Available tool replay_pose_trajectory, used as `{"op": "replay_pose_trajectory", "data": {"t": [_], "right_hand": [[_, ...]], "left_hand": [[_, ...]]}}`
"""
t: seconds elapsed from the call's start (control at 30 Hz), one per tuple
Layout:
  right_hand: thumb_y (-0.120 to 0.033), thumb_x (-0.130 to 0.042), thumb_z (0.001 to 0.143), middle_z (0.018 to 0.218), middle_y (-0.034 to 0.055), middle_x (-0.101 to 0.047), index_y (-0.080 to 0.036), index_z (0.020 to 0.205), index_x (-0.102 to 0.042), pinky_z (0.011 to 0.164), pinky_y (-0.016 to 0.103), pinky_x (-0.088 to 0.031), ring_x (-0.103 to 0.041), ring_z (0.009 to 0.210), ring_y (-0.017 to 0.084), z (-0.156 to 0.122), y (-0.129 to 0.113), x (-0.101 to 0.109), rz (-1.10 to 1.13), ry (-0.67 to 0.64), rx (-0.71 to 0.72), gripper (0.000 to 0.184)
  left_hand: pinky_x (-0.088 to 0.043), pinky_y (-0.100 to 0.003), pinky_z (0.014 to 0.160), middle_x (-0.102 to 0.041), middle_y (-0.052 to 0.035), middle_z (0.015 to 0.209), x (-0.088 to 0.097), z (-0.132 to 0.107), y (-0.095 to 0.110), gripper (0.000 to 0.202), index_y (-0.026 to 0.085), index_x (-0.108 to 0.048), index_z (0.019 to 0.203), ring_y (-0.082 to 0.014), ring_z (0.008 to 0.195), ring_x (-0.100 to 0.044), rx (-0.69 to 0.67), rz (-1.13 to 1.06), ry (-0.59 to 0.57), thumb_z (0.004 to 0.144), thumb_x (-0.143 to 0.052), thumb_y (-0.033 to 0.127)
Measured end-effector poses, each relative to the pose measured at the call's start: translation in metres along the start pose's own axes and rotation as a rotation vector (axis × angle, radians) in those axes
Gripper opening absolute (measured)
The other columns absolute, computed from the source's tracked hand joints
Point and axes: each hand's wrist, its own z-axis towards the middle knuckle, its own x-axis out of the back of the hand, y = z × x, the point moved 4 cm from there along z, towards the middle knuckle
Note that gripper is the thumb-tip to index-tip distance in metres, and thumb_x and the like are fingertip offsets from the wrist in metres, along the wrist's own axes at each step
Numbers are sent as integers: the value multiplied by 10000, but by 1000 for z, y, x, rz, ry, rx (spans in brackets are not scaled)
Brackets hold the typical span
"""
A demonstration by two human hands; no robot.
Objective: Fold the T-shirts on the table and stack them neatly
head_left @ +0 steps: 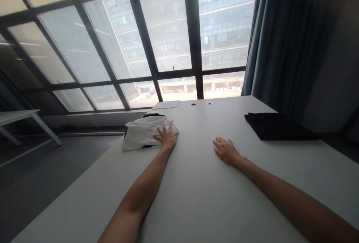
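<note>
My left hand (166, 136) rests with spread fingers on the right side of a crumpled white cloth (140, 132), which looks like a garment. Black fabric (153, 115) shows from under the cloth at its far edge and in small bits along its other edges. Palm down on the white tabletop (193, 183) lies my right hand (226, 150), its fingers stretched out and nothing in them. To the right of that hand, apart from it, is a flat, folded black cloth (280, 126).
At the table's far left corner lie some white sheets (166, 104), perhaps paper. Two small round holes (193, 104) are near the far edge. Beyond stand large windows (165, 30), with a blue-grey curtain (269, 41) on the right. Another white table (19, 116) is at far left.
</note>
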Motion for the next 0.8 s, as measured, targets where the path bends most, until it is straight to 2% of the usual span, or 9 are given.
{"op": "replay_pose_trajectory", "data": {"t": [0.17,0.27,0.4,0.5,0.63,0.8], "right_hand": [[-360,-372,986,1636,121,-297,-176,1500,-438,1203,565,-97,-207,1524,249,0,-2,2,-2,-8,-8,550],[-362,-376,981,1634,116,-305,-180,1495,-448,1205,562,-99,-218,1521,252,-1,-3,2,6,0,-4,549],[-365,-379,982,1633,115,-306,-189,1497,-446,1203,565,-101,-221,1521,254,0,-2,2,8,-4,-1,548],[-370,-377,987,1636,116,-300,-198,1497,-446,1204,557,-99,-215,1523,251,0,-2,2,3,-3,-1,543],[-379,-373,987,1633,116,-307,-185,1492,-451,1204,555,-105,-222,1520,251,0,-2,4,5,-1,0,547],[-374,-397,971,1622,122,-329,-184,1494,-448,1211,541,-100,-238,1516,246,-1,-5,5,25,11,-8,558]], "left_hand": [[-147,-750,1101,-308,-103,1629,1,4,1,429,253,-589,1383,-450,1490,-131,-3,-38,21,978,-476,332],[-192,-691,1137,-407,-106,1578,5,6,-2,396,212,-629,1322,-419,1472,-230,7,-66,58,1003,-405,280],[-275,-555,1167,-551,-149,1454,14,10,-4,434,162,-584,1359,-347,1414,-391,23,-133,139,1022,-325,251],[-288,-497,1174,-579,-159,1418,23,8,2,441,147,-516,1417,-310,1401,-425,16,-167,158,1028,-331,245],[-257,-447,1197,-546,-140,1462,34,-8,29,416,157,-515,1396,-278,1423,-411,-87,-206,163,1035,-313,208],[-240,-434,1212,-622,-100,1381,36,-55,85,382,225,-550,1339,-251,1341,-518,-292,-344,19,1015,-358,165]]}}
